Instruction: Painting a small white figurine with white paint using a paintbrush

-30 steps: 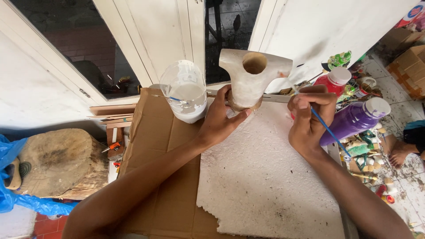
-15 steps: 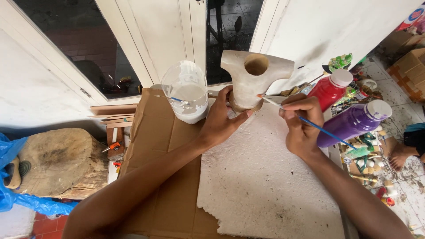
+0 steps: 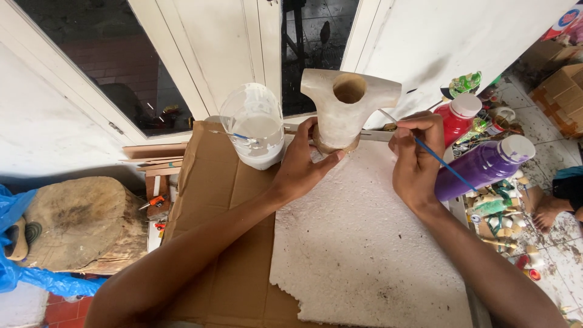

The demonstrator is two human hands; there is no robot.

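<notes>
Head view: left hand [image 3: 303,167] grips wooden figure [image 3: 347,109] at base; right hand [image 3: 416,161] pinches blue-handled brush [image 3: 446,164]; advise light, steady strokes.

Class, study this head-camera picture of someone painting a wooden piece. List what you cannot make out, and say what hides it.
- Base of the wooden piece: covered by the left hand.
- Bristles of the paintbrush: behind the piece, head view.
- Paint level in the plastic cup: walls smeared white.
- Small items beyond the purple bottle: too small and cluttered.
- Right hand grip: fingers curl away from the camera.
</notes>
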